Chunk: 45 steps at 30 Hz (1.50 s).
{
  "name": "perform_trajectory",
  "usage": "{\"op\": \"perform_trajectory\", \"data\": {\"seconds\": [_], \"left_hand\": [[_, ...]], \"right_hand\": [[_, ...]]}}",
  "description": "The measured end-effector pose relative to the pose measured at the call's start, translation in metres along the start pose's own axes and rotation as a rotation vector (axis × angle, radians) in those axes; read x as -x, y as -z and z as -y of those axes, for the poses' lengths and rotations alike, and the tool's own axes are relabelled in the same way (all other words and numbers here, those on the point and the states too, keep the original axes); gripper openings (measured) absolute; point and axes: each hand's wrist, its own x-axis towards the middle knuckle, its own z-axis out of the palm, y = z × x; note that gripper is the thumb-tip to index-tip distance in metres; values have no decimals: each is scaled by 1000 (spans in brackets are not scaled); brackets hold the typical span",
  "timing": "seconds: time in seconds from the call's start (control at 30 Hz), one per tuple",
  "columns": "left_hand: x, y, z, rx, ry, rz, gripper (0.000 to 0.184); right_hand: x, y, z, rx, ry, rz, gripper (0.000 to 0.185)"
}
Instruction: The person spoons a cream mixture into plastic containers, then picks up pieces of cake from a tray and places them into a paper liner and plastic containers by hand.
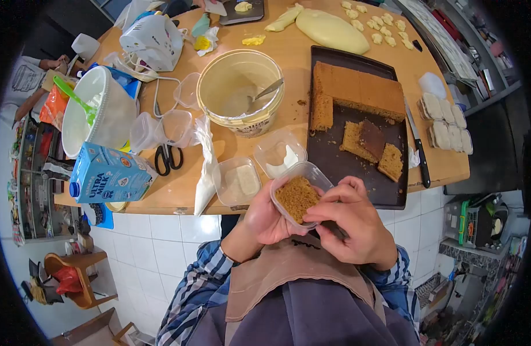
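Note:
My left hand (259, 216) is wrapped around a clear plastic container (316, 173), held tilted near the table's front edge. Inside lies a piece of brown cake (297, 196) with a crumbly top. Curled fingers of my right hand (349, 222) reach over the container's right rim and touch the cake's edge; their tips are partly hidden. Just beyond are two more clear containers: one with a pale layer (239, 180), another with a white smear of cream (281, 160). A filled white piping bag (205, 167) lies to their left. On the right, a dark baking tray (357, 183) carries a large cake block (360, 86) and cut pieces (363, 138).
A tub with a spoon (242, 86) stands mid-table. A milk carton (112, 173), scissors (168, 158), white bowl (112, 109) and mixer (153, 40) are left. A knife (418, 144) and filled containers (444, 121) lie right; dough (331, 32) is behind. Another person (32, 81) is far left.

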Motion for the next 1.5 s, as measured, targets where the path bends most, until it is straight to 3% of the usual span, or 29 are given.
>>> {"op": "perform_trajectory", "data": {"seconds": [0.53,0.93,1.13,1.33,1.43,1.5], "left_hand": [[-12,-1,4,-42,45,-64,63],[-12,-10,17,-323,-207,-251,57],[-12,13,15,-305,-201,37,68],[-9,-11,20,-348,-224,-260,73],[-4,-1,15,-293,-216,-31,66],[-3,2,15,-267,-217,-42,66]], "right_hand": [[4,-2,-7,-24,-49,-7,32],[8,-4,2,3,-68,-4,36],[3,7,11,11,-67,51,53],[-1,-7,14,67,-16,101,64],[1,3,11,59,28,-7,63],[3,4,8,127,14,-67,59]]}}
